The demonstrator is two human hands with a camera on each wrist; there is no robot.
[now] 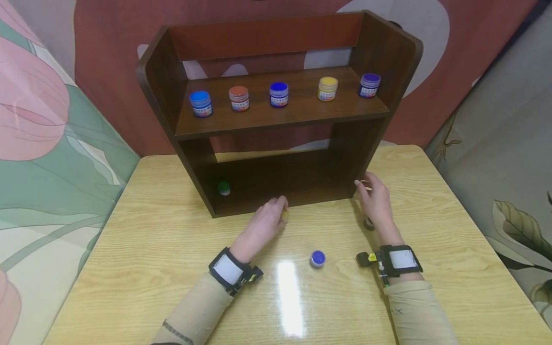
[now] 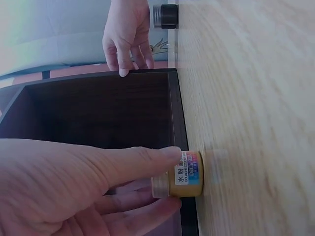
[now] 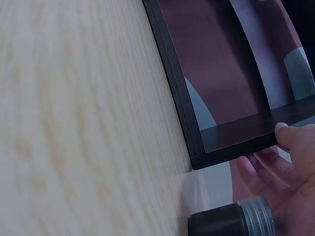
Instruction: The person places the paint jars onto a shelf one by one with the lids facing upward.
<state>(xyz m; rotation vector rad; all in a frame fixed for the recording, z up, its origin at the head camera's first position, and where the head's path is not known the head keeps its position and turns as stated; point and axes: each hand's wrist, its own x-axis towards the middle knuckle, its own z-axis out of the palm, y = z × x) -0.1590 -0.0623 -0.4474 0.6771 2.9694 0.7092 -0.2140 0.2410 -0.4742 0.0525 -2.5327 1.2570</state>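
Observation:
In the left wrist view, my left hand (image 1: pixel 265 221) pinches a yellow paint jar (image 2: pixel 189 174) between thumb and fingers, right at the shelf's lower front edge. My right hand (image 1: pixel 377 201) grips the right side panel of the dark brown wooden shelf (image 3: pixel 236 155), thumb on the front edge and fingers along its outer side. A dark paint jar (image 3: pixel 219 222) stands on the table beside that hand, mostly hidden under it in the head view. Inside the bottom compartment at left is a green paint jar (image 1: pixel 224 188). A purple-blue jar (image 1: pixel 317 258) stands on the table between my forearms.
On the upper shelf stand several jars in a row: light blue (image 1: pixel 201 104), orange-red (image 1: pixel 239 98), dark blue (image 1: pixel 279 95), yellow (image 1: pixel 327 89) and purple (image 1: pixel 369 86). The shelf stands toward the back of the wood-grain table (image 1: pixel 142 249), with patterned cloth (image 1: pixel 108 96) behind it.

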